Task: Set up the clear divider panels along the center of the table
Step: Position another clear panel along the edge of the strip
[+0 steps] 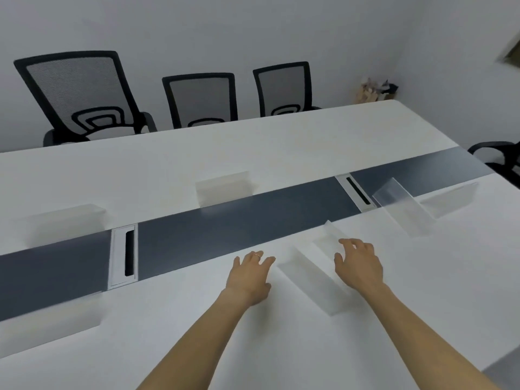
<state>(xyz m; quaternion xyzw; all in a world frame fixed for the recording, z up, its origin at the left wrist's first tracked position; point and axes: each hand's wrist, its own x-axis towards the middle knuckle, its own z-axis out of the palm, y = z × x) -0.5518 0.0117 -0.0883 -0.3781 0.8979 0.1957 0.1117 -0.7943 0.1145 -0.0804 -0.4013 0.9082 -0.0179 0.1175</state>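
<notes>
Both hands out over the near side of the white table [281, 142], palms down, fingers spread, gripping nothing. Left hand [250, 274] just left of a clear divider panel [312, 274] that sits between the two hands, running from the dark center strip [225, 229] back toward the body; right hand [358, 267] right beside it, fingertips maybe brushing its far end, hard to say through the plastic. Can't really tell if that panel is standing on edge or lying tilted, way too see-through and a bit blurry. Another clear panel [402, 209] off to the right near the cable slot [357, 191], plus more along the strip further left and across on the chair side. Looks like mid-reach for the middle one, so not far into the job. Biggest worry: misjudging where the edges are, since clear on white is basically invisible, and knocking it over or shoving it sideways instead of getting a clean two-handed hold. Also easy to slide it on that smooth top, bump the right-hand panel, or smear fingerprints everywhere by grabbing the faces rather than the edges.
</notes>
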